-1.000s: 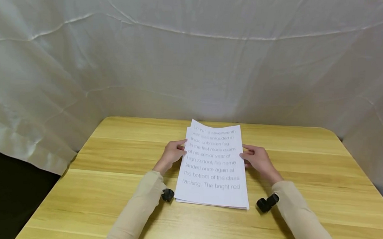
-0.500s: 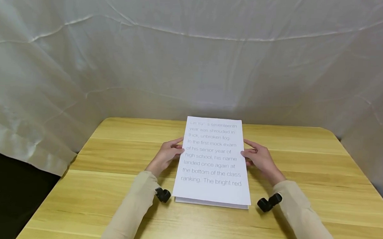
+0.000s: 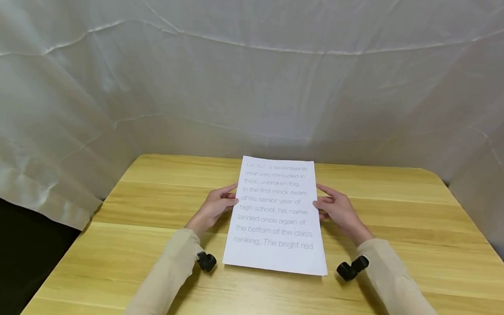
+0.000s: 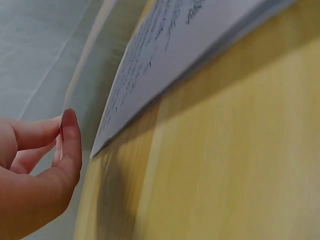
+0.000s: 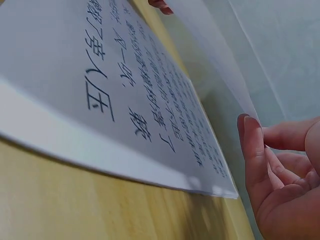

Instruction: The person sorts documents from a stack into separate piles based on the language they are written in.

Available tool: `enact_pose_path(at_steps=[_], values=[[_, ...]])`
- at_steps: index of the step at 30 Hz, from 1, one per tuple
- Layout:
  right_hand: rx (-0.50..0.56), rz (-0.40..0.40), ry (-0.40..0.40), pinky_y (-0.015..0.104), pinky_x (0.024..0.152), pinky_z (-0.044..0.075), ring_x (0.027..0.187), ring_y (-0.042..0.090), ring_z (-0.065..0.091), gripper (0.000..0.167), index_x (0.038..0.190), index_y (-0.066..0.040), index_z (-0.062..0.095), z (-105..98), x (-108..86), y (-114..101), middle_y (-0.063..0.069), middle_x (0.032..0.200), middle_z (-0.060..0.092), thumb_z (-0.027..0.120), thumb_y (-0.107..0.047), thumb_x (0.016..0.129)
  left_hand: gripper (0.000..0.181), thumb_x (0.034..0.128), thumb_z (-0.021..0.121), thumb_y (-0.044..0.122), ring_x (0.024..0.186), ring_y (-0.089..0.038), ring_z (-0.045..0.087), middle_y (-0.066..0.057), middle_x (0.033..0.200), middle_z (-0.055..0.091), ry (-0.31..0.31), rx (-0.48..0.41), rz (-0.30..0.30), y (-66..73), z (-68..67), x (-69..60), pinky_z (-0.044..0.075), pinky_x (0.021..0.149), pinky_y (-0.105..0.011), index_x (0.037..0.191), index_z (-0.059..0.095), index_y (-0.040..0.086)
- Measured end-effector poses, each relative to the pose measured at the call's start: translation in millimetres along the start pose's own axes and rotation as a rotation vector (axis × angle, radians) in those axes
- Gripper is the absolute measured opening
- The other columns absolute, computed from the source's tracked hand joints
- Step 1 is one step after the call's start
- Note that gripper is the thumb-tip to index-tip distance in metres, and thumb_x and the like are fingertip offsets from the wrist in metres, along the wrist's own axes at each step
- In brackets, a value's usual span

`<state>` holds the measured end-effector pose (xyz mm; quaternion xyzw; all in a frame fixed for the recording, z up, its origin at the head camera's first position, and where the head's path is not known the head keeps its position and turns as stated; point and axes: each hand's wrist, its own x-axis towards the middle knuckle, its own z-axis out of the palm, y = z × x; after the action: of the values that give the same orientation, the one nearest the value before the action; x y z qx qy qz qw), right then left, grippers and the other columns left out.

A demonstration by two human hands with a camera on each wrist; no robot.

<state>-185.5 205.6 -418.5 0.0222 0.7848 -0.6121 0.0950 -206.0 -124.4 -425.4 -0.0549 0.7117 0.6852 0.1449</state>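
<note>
A white sheet of paper [image 3: 275, 211] printed with large English text hangs between both hands, raised off the table. My left hand [image 3: 213, 208] pinches its left edge between thumb and fingers. Its right edge is pinched by my right hand [image 3: 342, 211]. The left wrist view shows the left thumb and fingertips meeting on the thin sheet [image 4: 82, 65]. Beneath it, apart from it, more paper with Chinese characters [image 5: 60, 80] lies on the table; the right wrist view shows it best. From the head, the held sheet hides nearly all of that lower paper.
Both papers are over a light wooden table [image 3: 127, 259]. A pale cloth curtain [image 3: 254, 92] hangs behind the table's far edge and along the sides. Small black cameras [image 3: 206, 261] sit at the wrists. A dark area [image 3: 19, 251] lies left of the table.
The printed sheet, slightly curled at its top a second ago, was lifted and straightened. It has since shifted left and a little nearer; my left hand moved left with it, while my right stayed nearly still.
</note>
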Motion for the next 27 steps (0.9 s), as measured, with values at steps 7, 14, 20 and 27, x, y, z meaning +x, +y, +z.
enact_pose_path(at_steps=[7, 14, 20, 27], values=[[-0.043, 0.020, -0.010, 0.026, 0.065, 0.055, 0.076, 0.020, 0.059, 0.063, 0.149, -0.003, 0.033, 17.5, 6.9, -4.3, 0.020, 0.107, 0.060, 0.062, -0.005, 0.093, 0.056, 0.0907, 0.055, -0.010, 0.097, -0.023, 0.052, -0.015, 0.108, 0.052, -0.011, 0.028, 0.009, 0.4, -18.4, -1.6, 0.048, 0.092, -0.035, 0.143, 0.045, 0.004], [-0.017, 0.075, 0.005, 0.025, 0.061, 0.054, 0.074, 0.019, 0.059, 0.065, 0.150, -0.006, 0.034, 36.5, 17.9, -9.1, 0.019, 0.106, 0.058, 0.062, -0.002, 0.092, 0.055, 0.0918, 0.054, -0.010, 0.099, -0.023, 0.051, -0.015, 0.109, 0.051, 0.002, 0.050, -0.005, -2.5, -36.8, -1.0, 0.046, 0.095, -0.035, 0.144, 0.043, 0.004], [0.019, 0.089, -0.013, 0.024, 0.060, 0.053, 0.073, 0.017, 0.060, 0.067, 0.151, -0.007, 0.032, 61.2, 28.0, -15.2, 0.018, 0.107, 0.057, 0.062, -0.001, 0.091, 0.056, 0.0932, 0.053, -0.008, 0.100, -0.023, 0.052, -0.017, 0.115, 0.050, 0.022, 0.082, -0.034, -4.7, -60.8, -2.7, 0.048, 0.092, -0.032, 0.147, 0.040, 0.004], [-0.001, 0.089, -0.021, 0.026, 0.059, 0.055, 0.069, 0.014, 0.062, 0.063, 0.147, -0.007, 0.040, 84.5, 36.7, -18.7, 0.016, 0.102, 0.064, 0.063, 0.001, 0.089, 0.058, 0.0944, 0.052, -0.008, 0.099, -0.021, 0.054, -0.018, 0.118, 0.049, 0.019, 0.083, -0.049, -4.2, -85.2, -8.5, 0.050, 0.087, -0.026, 0.149, 0.035, 0.004]])
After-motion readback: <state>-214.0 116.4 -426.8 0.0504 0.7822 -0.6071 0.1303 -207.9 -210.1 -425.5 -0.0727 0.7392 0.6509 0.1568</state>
